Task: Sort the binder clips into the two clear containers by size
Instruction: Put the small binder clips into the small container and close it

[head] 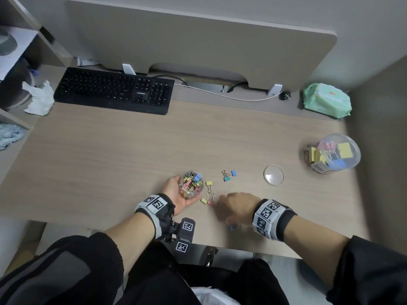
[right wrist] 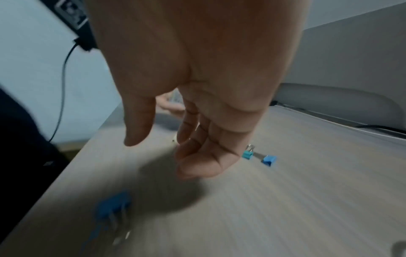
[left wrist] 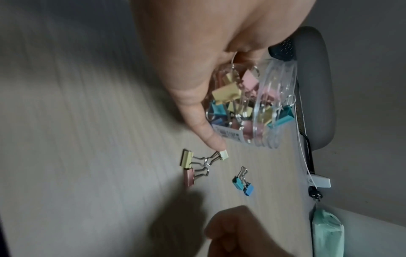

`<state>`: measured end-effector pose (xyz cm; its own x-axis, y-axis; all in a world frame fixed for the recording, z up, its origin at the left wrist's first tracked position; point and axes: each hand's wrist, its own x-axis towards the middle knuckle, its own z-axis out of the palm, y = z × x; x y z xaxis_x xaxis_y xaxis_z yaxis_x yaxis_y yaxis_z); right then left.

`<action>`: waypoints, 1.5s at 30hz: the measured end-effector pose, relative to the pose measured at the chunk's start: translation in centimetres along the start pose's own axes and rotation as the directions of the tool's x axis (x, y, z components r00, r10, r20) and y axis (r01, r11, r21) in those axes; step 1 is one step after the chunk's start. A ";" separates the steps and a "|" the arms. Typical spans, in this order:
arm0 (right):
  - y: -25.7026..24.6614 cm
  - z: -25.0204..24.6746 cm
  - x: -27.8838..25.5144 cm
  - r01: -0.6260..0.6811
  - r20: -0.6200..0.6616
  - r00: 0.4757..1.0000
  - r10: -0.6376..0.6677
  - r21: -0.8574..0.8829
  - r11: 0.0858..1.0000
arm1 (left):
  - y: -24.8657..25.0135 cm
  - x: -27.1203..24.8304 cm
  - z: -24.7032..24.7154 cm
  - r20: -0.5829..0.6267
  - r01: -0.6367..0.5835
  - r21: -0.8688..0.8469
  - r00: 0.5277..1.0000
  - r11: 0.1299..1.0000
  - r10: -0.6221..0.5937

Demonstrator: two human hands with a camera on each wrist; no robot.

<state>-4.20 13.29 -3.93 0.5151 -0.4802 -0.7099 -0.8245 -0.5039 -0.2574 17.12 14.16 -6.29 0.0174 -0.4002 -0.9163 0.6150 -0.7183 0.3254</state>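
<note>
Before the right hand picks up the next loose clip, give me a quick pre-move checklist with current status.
1. Small jar steadied: ok, the left hand grips it, tilted on the desk.
2. Jar mouth open: ok, the round lid lies apart on the desk.
3. Right hand free: ok, fingers relaxed, holding nothing.
4. Nearest clips reachable: ok, the yellow clip and pink clip lie between the hands.
5. Blue clip near the desk edge: cannot tell, it is blurred under the right hand.
6. Large container: ok, upright at the far right, holding bigger clips.
</note>
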 end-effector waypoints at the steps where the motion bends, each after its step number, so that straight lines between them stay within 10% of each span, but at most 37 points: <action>1: 0.0 0.9 -0.1 0.000 0.024 1.000 0.001 -0.033 0.999 | -0.2 -0.1 0.0 -0.002 0.006 0.001 1.000 1.000 -0.006; 11: 1.0 3.2 1.4 -0.096 -0.115 0.989 0.091 -0.033 0.995 | -0.4 -0.6 -0.3 -0.006 0.018 -0.010 1.000 1.000 -0.018; 19: 3.1 0.4 3.3 -0.271 -0.388 0.834 0.392 0.331 0.904 | 0.2 -0.9 -1.1 -0.020 0.010 -0.036 1.000 0.999 -0.011; 26: 3.3 -0.6 5.2 -0.176 -0.268 0.936 0.226 0.198 0.964 | 0.7 -1.0 -2.1 -0.035 0.006 -0.072 0.999 0.997 -0.008; 45: 5.6 0.5 3.7 -0.144 -0.254 0.953 0.165 0.101 0.984 | 0.4 -0.4 -1.0 -0.037 0.037 -0.040 0.999 0.999 -0.038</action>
<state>-7.03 9.06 -8.32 0.4140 -0.7233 -0.5527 -0.9094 -0.3547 -0.2170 18.18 14.61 -5.98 0.0229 -0.3510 -0.9361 0.6464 -0.7091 0.2817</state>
